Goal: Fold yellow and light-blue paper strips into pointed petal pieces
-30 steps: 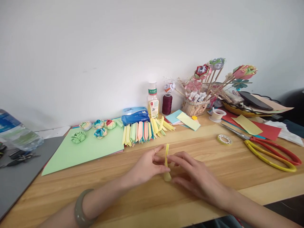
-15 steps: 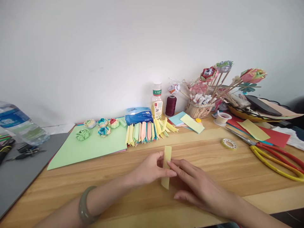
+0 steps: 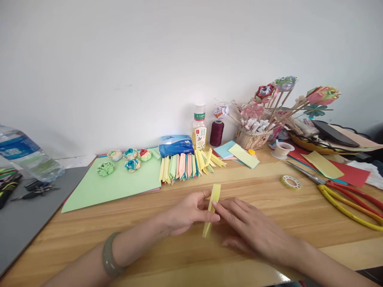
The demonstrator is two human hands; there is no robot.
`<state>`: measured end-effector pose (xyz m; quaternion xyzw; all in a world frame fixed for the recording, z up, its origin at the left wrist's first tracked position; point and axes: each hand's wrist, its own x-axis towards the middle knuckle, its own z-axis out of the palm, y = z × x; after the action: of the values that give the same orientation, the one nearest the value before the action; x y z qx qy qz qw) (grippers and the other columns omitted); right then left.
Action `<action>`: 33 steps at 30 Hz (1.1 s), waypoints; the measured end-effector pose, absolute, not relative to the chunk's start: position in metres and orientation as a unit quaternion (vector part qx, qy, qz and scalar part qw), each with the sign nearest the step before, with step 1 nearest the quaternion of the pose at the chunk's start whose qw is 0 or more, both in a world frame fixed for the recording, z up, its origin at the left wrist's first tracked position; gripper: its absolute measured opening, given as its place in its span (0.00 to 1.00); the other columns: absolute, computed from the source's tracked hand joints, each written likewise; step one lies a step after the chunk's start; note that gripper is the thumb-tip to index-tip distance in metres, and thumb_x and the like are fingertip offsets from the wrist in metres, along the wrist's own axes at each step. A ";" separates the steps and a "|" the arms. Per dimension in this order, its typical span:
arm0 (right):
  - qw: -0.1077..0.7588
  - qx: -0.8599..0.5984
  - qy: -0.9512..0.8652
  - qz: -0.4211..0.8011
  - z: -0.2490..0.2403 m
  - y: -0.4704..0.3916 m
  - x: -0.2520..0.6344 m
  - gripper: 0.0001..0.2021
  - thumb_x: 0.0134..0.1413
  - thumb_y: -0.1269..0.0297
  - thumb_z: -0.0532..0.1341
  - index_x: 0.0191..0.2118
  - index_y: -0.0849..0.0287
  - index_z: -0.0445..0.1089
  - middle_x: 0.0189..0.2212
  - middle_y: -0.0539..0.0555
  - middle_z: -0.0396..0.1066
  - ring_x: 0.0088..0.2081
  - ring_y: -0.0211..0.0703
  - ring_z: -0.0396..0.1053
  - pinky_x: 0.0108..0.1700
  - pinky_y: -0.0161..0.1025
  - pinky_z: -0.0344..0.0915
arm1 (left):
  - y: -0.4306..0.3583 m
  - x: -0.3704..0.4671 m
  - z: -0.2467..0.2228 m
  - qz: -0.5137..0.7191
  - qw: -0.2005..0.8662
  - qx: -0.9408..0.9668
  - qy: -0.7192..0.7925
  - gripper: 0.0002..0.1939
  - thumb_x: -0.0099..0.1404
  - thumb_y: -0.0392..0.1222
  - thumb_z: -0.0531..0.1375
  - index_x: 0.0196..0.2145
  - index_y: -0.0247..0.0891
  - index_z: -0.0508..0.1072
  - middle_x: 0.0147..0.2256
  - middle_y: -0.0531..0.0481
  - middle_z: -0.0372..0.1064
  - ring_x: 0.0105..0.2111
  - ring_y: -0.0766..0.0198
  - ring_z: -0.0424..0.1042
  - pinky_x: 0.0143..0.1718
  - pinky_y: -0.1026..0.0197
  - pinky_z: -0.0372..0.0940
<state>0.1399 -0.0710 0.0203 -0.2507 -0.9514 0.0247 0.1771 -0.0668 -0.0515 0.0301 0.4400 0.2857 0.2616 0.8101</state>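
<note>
A narrow yellow paper strip (image 3: 215,194) is held upright and slightly tilted over the wooden table (image 3: 134,235). My left hand (image 3: 190,213) grips it, thumb across the front and fingers behind. The index fingertip of my right hand (image 3: 251,229) touches the strip's right edge, while its thumb is lower and apart from the paper. Behind the hands lies a row of folded paper pieces (image 3: 181,167) in yellow, green, pink and blue, beside a blue tissue pack (image 3: 176,146).
Large scissors (image 3: 348,199), a tape roll (image 3: 291,182) and a ribbon spool (image 3: 282,149) lie at the right. A basket (image 3: 253,139) of paper flowers stands behind. Paper rosettes sit on a green sheet (image 3: 119,191) at left, near a water bottle (image 3: 28,153).
The yellow strip has tilted, its top leaning right, and looks narrower. My right hand's thumb has shifted slightly. The view has moved a little, so the table items appear slightly farther right.
</note>
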 end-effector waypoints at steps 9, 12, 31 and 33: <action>0.250 -0.269 -0.924 -0.104 0.021 -0.066 0.144 0.09 0.63 0.69 0.51 0.42 0.61 0.68 0.38 0.57 0.74 0.38 0.45 0.69 0.35 0.40 0.67 | -0.049 -0.065 0.032 0.264 0.796 0.438 0.325 0.30 0.50 0.33 0.63 0.52 0.38 0.66 0.43 0.46 0.70 0.47 0.55 0.67 0.46 0.57 0.58; 0.244 -0.279 -0.918 -0.140 0.022 -0.067 0.142 0.10 0.63 0.68 0.50 0.39 0.62 0.68 0.37 0.57 0.74 0.35 0.45 0.69 0.31 0.39 0.66 | -0.048 -0.062 0.027 0.276 0.778 0.457 0.331 0.33 0.47 0.28 0.58 0.53 0.38 0.64 0.46 0.44 0.69 0.47 0.55 0.67 0.45 0.55 0.60; 0.143 -0.235 -0.961 -0.042 0.017 -0.054 0.152 0.15 0.64 0.72 0.45 0.42 0.64 0.69 0.35 0.59 0.72 0.38 0.46 0.68 0.38 0.42 0.67 | -0.051 -0.072 -0.003 0.241 0.077 0.938 0.235 0.14 0.70 0.35 0.48 0.45 0.40 0.71 0.50 0.46 0.68 0.58 0.56 0.56 0.61 0.47 0.47; 0.141 -0.239 -0.961 -0.020 0.016 -0.052 0.157 0.15 0.64 0.72 0.46 0.45 0.65 0.68 0.40 0.60 0.72 0.42 0.46 0.68 0.41 0.43 0.68 | -0.051 -0.073 -0.006 0.225 0.062 0.948 0.218 0.15 0.70 0.33 0.47 0.45 0.40 0.72 0.52 0.47 0.67 0.59 0.56 0.55 0.62 0.46 0.44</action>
<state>0.1575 -0.0519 0.0157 -0.2388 -0.9606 -0.0201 0.1410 -0.0733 -0.0509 -0.0065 0.9475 0.2181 0.2252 0.0623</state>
